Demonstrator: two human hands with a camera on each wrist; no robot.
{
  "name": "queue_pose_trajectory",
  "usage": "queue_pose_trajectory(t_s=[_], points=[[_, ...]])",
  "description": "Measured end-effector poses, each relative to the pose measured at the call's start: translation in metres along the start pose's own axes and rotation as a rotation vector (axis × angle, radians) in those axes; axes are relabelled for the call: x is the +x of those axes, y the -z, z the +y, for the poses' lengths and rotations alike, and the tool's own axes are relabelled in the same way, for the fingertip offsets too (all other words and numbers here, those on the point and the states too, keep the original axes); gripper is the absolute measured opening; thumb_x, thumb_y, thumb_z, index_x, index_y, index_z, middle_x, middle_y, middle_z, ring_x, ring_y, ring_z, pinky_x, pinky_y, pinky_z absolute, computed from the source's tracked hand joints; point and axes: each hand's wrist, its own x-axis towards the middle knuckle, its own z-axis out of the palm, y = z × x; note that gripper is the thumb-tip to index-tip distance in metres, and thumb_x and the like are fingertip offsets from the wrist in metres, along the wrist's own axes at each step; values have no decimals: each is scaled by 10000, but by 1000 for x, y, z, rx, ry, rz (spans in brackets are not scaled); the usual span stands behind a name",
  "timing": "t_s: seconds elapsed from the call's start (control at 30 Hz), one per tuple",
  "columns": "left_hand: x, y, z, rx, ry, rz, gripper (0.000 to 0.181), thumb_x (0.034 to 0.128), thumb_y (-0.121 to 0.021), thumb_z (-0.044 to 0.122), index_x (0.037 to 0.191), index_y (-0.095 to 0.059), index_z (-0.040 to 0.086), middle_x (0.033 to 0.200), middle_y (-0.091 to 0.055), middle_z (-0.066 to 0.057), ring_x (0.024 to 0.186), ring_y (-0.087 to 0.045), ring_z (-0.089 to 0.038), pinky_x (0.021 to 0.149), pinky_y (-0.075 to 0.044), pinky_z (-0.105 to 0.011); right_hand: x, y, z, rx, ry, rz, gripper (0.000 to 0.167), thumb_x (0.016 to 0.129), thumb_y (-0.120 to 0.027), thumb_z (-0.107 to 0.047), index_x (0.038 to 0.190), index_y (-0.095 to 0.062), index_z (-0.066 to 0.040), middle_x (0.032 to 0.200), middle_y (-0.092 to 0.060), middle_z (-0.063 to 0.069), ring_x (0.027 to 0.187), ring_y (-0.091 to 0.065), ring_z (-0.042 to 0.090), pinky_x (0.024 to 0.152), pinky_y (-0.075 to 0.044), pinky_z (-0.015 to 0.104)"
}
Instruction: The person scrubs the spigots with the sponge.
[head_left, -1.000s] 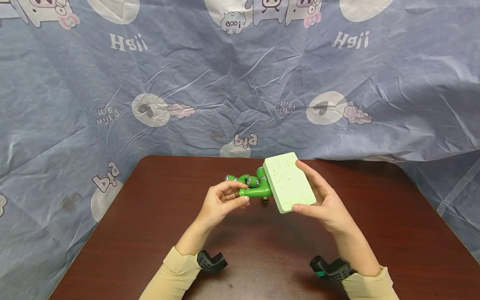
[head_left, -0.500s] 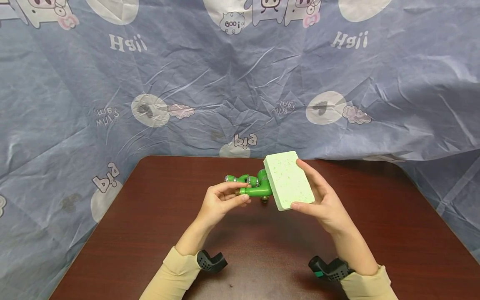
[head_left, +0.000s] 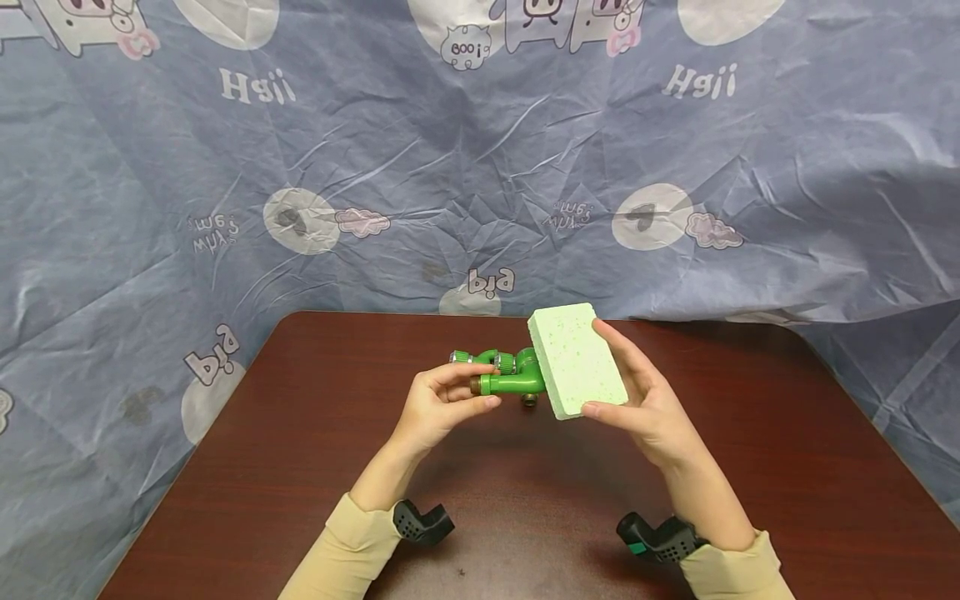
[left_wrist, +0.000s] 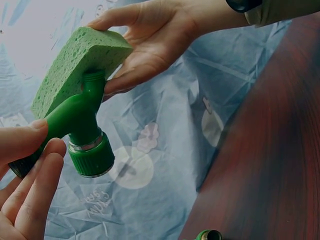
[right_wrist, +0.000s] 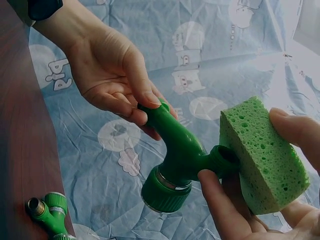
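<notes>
My left hand holds a green Y-shaped hose fitting by its threaded end, between thumb and fingers. A ribbed collar on the fitting points downward in the left wrist view. The right hand grips a pale green sponge by its edges, thumb on the near side. In the right wrist view, the fitting's short side outlet meets the porous sponge face or lies right beside it. One finger of the right hand reaches to that outlet. From the head, the sponge hides the fitting's right end.
Behind the hands, a second green fitting with ribbed caps and a brass thread lies on the dark red-brown table. A wrinkled blue printed cloth hangs past the table's far edge. Both wrists carry black cameras.
The hose fitting has turned slightly in my left hand, its upper end dropping lower beside the sponge. The sponge has tilted and shifted up a little. Both arms stay nearly still.
</notes>
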Motion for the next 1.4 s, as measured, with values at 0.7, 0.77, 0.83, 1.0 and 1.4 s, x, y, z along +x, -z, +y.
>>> queue_pose_trajectory(t_s=[0.7,0.77,0.83,1.0,1.4], points=[[0,1,-3,125,-94,27,344,724,-738,-114,1052,-638,-135,1017,-605,-221,793,-661,-146,686,-571,-303,0,0,2,-19,-8,32,866,750,-555,262,1486,-211,-37,1394,-353,91,1104,-508,167,801,-533,253],[0,1,-2,121,-81,28,343,726,-738,-107,1053,-639,-132,1015,-614,-217,791,-658,-148,685,-570,-298,0,-1,1,-22,-10,34,864,752,-546,268,1487,-211,-39,1403,-344,88,1107,-505,166,801,-532,252],[0,0,-2,115,-69,33,339,726,-740,-103,1049,-641,-128,1008,-625,-198,793,-657,-152,686,-570,-294,0,0,1,-25,-11,38,859,755,-540,270,1487,-213,-41,1409,-338,86,1112,-501,165,802,-532,251],[0,-1,-3,84,-65,57,334,721,-736,-110,1038,-635,-140,980,-627,-123,788,-654,-146,681,-566,-269,0,1,2,-27,-19,42,855,761,-548,261,1487,-211,-40,1413,-332,87,1120,-493,164,804,-530,249],[2,-1,-2,58,-59,115,317,736,-707,-126,1038,-616,-167,898,-642,-47,708,-640,-111,623,-545,-215,-1,12,-6,-75,-64,-3,842,758,-567,246,1480,-247,-48,1375,-370,101,1061,-541,179,795,-540,273]])
